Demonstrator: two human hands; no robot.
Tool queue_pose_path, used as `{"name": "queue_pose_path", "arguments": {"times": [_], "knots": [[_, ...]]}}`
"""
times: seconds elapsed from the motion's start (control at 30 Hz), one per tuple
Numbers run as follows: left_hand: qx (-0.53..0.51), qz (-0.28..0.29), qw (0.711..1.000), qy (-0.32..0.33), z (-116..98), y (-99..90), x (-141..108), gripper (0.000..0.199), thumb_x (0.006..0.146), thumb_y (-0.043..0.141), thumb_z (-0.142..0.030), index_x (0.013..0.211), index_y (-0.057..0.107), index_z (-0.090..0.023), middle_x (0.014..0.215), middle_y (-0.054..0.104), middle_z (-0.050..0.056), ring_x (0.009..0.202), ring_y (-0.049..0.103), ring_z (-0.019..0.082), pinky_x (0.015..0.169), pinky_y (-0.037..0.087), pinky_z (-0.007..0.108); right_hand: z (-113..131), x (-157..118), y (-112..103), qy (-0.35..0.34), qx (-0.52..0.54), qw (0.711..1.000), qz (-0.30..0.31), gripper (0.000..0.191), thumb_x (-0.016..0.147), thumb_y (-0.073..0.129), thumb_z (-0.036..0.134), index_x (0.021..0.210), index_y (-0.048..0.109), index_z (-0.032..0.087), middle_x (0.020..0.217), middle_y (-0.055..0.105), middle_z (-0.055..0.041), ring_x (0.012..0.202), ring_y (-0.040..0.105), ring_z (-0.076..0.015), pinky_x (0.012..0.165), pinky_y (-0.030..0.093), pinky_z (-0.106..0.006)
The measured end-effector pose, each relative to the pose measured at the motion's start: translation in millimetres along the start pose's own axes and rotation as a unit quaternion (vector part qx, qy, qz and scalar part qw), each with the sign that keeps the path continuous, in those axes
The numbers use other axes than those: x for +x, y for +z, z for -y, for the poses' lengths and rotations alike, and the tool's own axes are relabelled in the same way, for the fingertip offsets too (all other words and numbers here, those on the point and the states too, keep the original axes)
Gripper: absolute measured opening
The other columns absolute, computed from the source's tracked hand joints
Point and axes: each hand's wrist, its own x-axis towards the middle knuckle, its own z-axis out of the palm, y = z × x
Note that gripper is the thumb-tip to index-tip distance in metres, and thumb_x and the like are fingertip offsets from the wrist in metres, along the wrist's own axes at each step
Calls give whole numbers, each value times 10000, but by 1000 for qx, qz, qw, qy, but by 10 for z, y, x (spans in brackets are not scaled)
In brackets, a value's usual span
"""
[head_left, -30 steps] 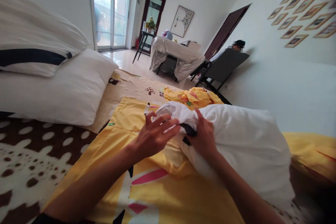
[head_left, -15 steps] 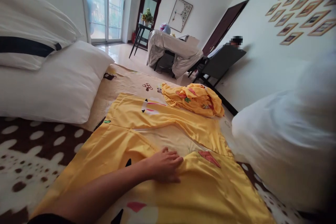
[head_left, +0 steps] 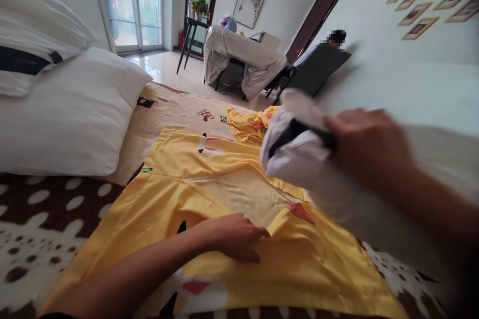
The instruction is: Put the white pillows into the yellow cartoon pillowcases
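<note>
A yellow printed pillowcase (head_left: 292, 279) lies spread on the bed, with a long opening across it that shows pale cloth inside. My left hand (head_left: 237, 237) rests on it at the near edge of the opening, fingers apart and thumb out, palm down. At the right, blurred by motion, my right hand (head_left: 368, 147) is closed on a white pillow (head_left: 299, 157) with a dark band, raised above the pillowcase's right side. The pillow's lower part is hidden behind my right forearm.
White pillows (head_left: 71, 114) are piled at the left. A crumpled yellow cloth (head_left: 245, 124) lies at the bed's far side. Beyond stand a covered table (head_left: 243, 50), a plant (head_left: 199, 4) on a stool and a person (head_left: 335, 40) seated in a dark chair (head_left: 316, 67).
My right hand has come into view from the right with the white pillow, which has moved left over the pillowcase. The left hand's fingers have spread slightly. The view has tilted down.
</note>
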Motion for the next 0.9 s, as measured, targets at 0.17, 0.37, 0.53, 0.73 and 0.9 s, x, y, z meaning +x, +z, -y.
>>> {"name": "queue_pose_path", "arguments": {"times": [0.17,0.37,0.53,0.73,0.9], "knots": [[49,78,996,-4,-149,-395,-245,429,816,608,-395,1180,629,-170,978,721,122,858,680,280,653,476,326,668,-97,738,-124,-27,986,107,249,837,453,98,968,661,141,780,642,-93,745,566,-209,703,380,-322],[45,-31,985,-165,317,-927,-596,233,763,501,-71,775,707,-180,828,727,37,771,661,177,665,450,256,819,-86,1066,-160,13,979,129,442,780,497,106,1212,582,139,896,661,-100,823,572,-230,745,330,-323],[202,-213,918,-267,963,-637,-441,272,783,565,-205,1030,636,-114,1079,639,146,1020,585,279,862,445,396,754,-182,1111,-168,16,983,65,533,689,517,96,1217,583,97,860,642,-102,800,547,-236,759,346,-333],[246,-206,913,-253,1149,-358,-254,230,818,555,-206,1031,616,-144,1075,608,119,1030,536,275,849,450,377,738,-316,1007,-195,-9,980,-40,580,766,502,96,1345,491,128,715,557,-49,686,484,-199,693,366,-304],[256,-221,909,-242,1210,-373,-254,261,903,407,-129,1083,594,-154,1020,612,102,969,555,252,803,455,362,473,-162,578,-163,-119,974,-104,514,855,474,175,1369,466,168,690,513,-44,658,456,-194,636,350,-300]]}}
